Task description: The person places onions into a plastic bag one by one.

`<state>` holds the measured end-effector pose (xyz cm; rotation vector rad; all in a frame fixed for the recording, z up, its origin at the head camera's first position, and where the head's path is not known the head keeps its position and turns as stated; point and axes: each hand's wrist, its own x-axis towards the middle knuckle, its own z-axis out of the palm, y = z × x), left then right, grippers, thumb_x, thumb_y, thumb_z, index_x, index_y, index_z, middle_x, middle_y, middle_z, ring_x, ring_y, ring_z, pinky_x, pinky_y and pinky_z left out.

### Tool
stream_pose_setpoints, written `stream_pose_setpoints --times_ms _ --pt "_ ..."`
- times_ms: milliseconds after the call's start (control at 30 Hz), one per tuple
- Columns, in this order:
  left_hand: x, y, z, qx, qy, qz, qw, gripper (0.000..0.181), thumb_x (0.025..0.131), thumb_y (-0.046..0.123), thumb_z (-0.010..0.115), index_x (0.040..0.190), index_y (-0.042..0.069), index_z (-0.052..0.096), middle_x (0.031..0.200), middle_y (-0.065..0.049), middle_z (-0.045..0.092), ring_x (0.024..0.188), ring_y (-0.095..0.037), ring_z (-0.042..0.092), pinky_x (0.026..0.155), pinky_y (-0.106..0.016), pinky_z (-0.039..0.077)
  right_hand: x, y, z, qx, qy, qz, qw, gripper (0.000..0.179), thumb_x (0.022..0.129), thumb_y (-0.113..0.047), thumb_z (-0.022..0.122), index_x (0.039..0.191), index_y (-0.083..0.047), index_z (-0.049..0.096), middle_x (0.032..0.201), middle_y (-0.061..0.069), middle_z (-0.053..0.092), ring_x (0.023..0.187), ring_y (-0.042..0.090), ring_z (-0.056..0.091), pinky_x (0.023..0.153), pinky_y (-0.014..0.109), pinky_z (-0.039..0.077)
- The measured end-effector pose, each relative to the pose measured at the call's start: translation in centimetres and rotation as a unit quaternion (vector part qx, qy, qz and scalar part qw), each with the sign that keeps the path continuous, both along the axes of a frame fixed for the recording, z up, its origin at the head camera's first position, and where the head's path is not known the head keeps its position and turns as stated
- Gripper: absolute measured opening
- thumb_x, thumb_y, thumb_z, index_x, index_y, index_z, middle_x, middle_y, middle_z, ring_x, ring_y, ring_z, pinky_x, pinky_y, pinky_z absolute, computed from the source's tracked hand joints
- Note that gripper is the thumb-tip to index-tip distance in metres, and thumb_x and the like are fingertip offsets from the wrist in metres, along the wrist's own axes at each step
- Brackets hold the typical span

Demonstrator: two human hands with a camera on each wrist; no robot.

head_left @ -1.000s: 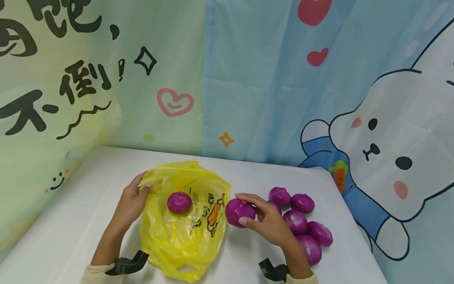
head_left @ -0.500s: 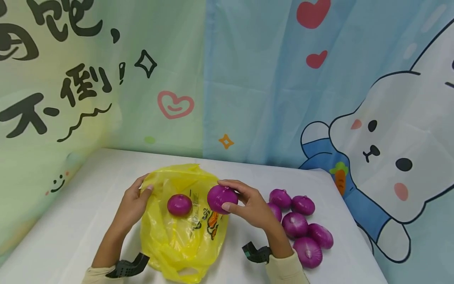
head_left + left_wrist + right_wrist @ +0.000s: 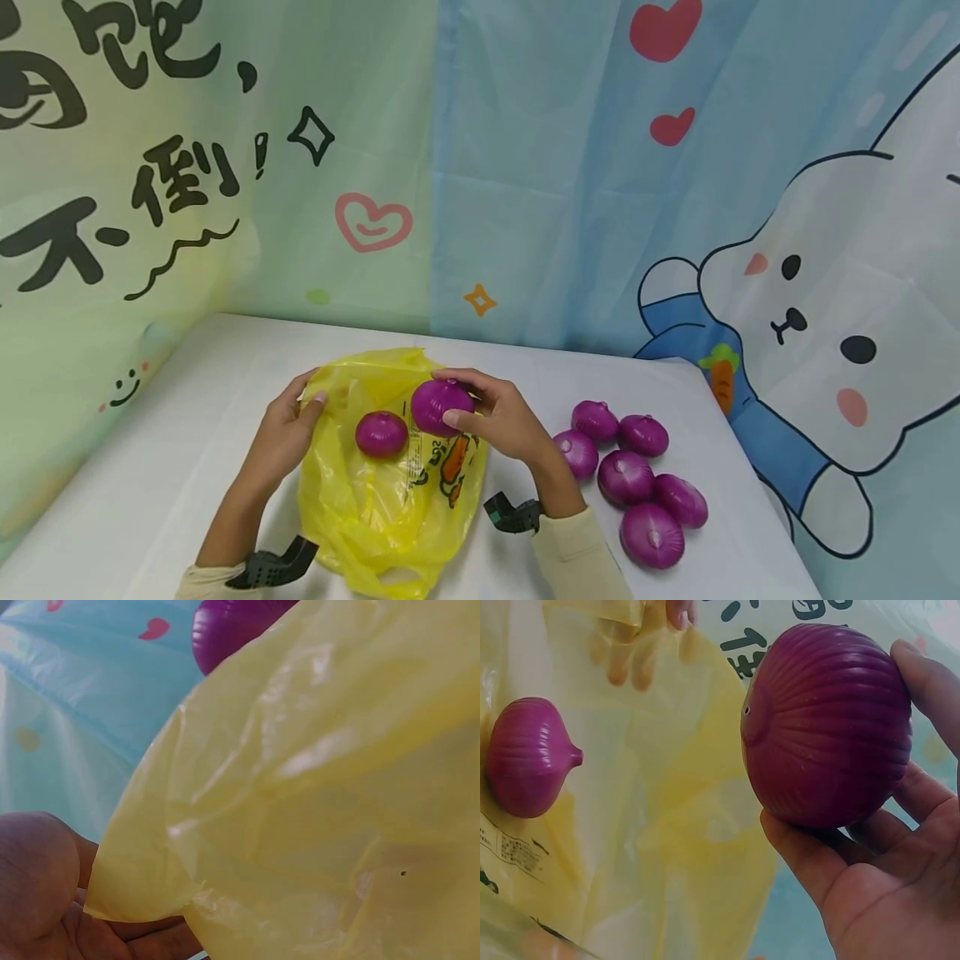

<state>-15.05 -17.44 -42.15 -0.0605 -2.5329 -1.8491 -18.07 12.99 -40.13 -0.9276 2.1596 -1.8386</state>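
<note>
Your right hand (image 3: 507,418), curled firmly round an onion (image 3: 433,405), now stands farther left than a moment ago, over the yellow bag (image 3: 360,510), whose left edge your left hand (image 3: 285,435) pinches, so the onion's transfer from the pile (image 3: 626,478) at right appears well advanced.

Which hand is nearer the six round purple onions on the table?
Right: the right hand is left of those onions, holding another onion; the left hand is farther left, gripping the yellow plastic bag.

Onions (image 3: 437,407) are purple, the printed bag (image 3: 371,504) yellow.
</note>
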Motion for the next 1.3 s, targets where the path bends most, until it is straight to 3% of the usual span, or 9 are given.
stream_pose_setpoints --times_ms 267,467,633,900,1300 --pt "0.1 -0.2 0.1 0.014 0.012 -0.013 0.9998 0.046 0.106 0.030 0.042 0.148 0.012 0.036 0.101 -0.021 0.065 0.074 -0.024 0.067 0.064 -0.034 0.055 -1.0 -1.4 -0.4 -0.018 -0.008 0.052 0.9984 0.052 0.092 -0.029 0.069 0.135 -0.003 0.056 0.134 0.011 0.054 0.114 0.026 0.058 0.091 0.039 0.050" --pt "0.3 -0.1 -0.1 -0.004 0.003 -0.005 1.0000 0.048 0.106 0.033 0.042 0.148 0.011 0.035 0.099 -0.019 0.065 0.073 -0.023 0.066 0.063 -0.033 0.055 -1.4 -3.3 -0.1 0.004 -0.019 0.080 0.9966 0.049 0.093 -0.023 0.069 0.135 -0.002 0.055 0.132 0.010 0.055 0.113 0.021 0.057 0.089 0.038 0.051" --pt "0.4 -0.2 -0.3 -0.008 0.001 -0.001 1.0000 0.049 0.106 0.033 0.042 0.149 0.010 0.035 0.100 -0.019 0.065 0.073 -0.023 0.066 0.064 -0.033 0.055 -2.1 -4.7 -1.0 0.037 -0.023 0.091 0.9949 0.047 0.093 -0.020 0.069 0.135 -0.005 0.056 0.129 0.004 0.057 0.111 0.017 0.058 0.089 0.035 0.051" --pt "0.3 0.0 -0.4 0.003 -0.002 0.001 1.0000 0.046 0.106 0.030 0.042 0.147 0.011 0.037 0.101 -0.020 0.065 0.073 -0.023 0.066 0.064 -0.032 0.055 -2.4 -5.1 -2.5 0.108 -0.039 0.042 0.9926 0.043 0.092 -0.017 0.070 0.133 -0.011 0.060 0.130 0.003 0.057 0.110 0.015 0.059 0.087 0.028 0.051" --pt "0.1 0.0 0.1 0.009 -0.005 -0.003 0.9999 0.044 0.106 0.026 0.042 0.147 0.012 0.037 0.101 -0.020 0.065 0.073 -0.023 0.066 0.063 -0.032 0.054 -3.2 -4.4 -4.6 0.114 -0.076 -0.028 0.9902 0.043 0.090 -0.022 0.072 0.131 -0.013 0.061 0.123 0.006 0.060 0.103 0.018 0.062 0.082 0.030 0.053"
